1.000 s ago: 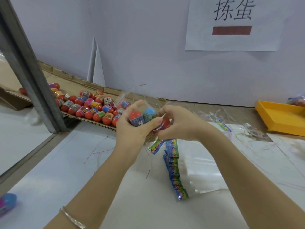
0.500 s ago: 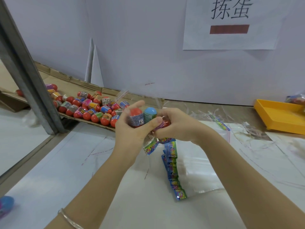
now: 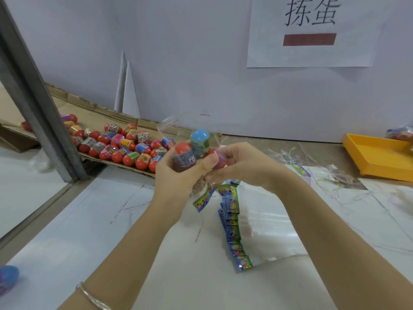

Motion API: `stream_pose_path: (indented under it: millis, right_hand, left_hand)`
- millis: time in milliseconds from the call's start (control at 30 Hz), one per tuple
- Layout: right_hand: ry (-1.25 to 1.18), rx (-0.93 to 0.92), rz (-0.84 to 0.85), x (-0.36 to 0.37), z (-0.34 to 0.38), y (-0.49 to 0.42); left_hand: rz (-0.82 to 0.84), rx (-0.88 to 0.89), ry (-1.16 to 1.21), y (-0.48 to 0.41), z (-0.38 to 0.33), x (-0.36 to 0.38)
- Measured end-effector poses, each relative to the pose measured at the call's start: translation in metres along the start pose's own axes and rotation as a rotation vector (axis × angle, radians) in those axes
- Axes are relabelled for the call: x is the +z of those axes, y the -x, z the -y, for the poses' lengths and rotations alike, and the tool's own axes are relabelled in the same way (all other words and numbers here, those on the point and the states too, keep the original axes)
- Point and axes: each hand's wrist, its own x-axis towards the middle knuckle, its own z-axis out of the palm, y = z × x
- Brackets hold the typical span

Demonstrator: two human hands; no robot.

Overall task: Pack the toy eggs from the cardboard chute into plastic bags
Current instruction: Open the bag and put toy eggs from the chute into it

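Note:
My left hand (image 3: 178, 175) grips a clear plastic bag (image 3: 196, 121) holding toy eggs: a red-topped egg (image 3: 184, 153), a blue-topped egg (image 3: 200, 142) and a third red one (image 3: 218, 161) partly hidden. My right hand (image 3: 243, 166) pinches the same bag from the right side. The bag's printed header strip (image 3: 204, 198) hangs below my hands. Several more toy eggs (image 3: 125, 144) lie piled on the cardboard chute (image 3: 93, 117) just left of my hands.
A stack of empty plastic bags with colourful headers (image 3: 234, 233) lies on the white table below my hands. A yellow tray (image 3: 377, 155) stands at the far right. A grey metal post (image 3: 38, 97) crosses the left side. Plastic scraps (image 3: 290, 153) litter the back.
Both hands have kept hold of the bag of eggs and shifted slightly; the blue-topped egg now stands a bit higher above my left thumb.

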Motion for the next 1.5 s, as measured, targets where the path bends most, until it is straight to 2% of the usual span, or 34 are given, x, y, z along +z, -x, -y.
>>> stream_pose_path:
  millis: [167,300,367,467,600,867,1033,1100,1333,1500]
  right_hand:
    - [0.071,-0.019,-0.039,0.004,0.003,0.000]
    - [0.221,0.007,0.068,-0.004,0.011,0.007]
    - [0.202,-0.013,0.080,-0.011,0.014,0.011]
    - [0.072,-0.030,-0.045,-0.017,0.013,0.010]
    - [0.044,-0.065,-0.094,-0.017,0.011,0.010]
    - [0.038,-0.081,-0.067,-0.019,0.008,0.010]
    - [-0.223,-0.112,-0.067,-0.018,0.013,0.010]
    - [-0.193,-0.112,-0.067,-0.015,0.016,0.011]
    - [0.011,-0.076,-0.227,-0.001,0.014,0.003]
    - [-0.028,-0.119,-0.282,0.003,0.014,0.001]
  left_hand:
    - [-0.048,0.010,-0.003,0.000,-0.001,-0.001]
    - [-0.048,0.014,0.001,-0.001,-0.003,-0.001]
    - [-0.048,0.009,0.004,-0.001,-0.004,-0.001]
    - [-0.033,-0.001,0.018,0.000,-0.006,-0.001]
    - [-0.028,-0.002,0.039,0.001,-0.006,0.000]
    - [-0.005,-0.018,0.026,0.000,-0.004,0.000]
    - [0.021,-0.026,0.019,0.001,-0.003,0.001]
    - [0.059,-0.025,-0.001,0.002,-0.004,0.001]
    - [0.187,-0.034,-0.226,0.005,-0.002,-0.001]
    - [0.235,-0.017,-0.230,0.005,-0.003,-0.001]
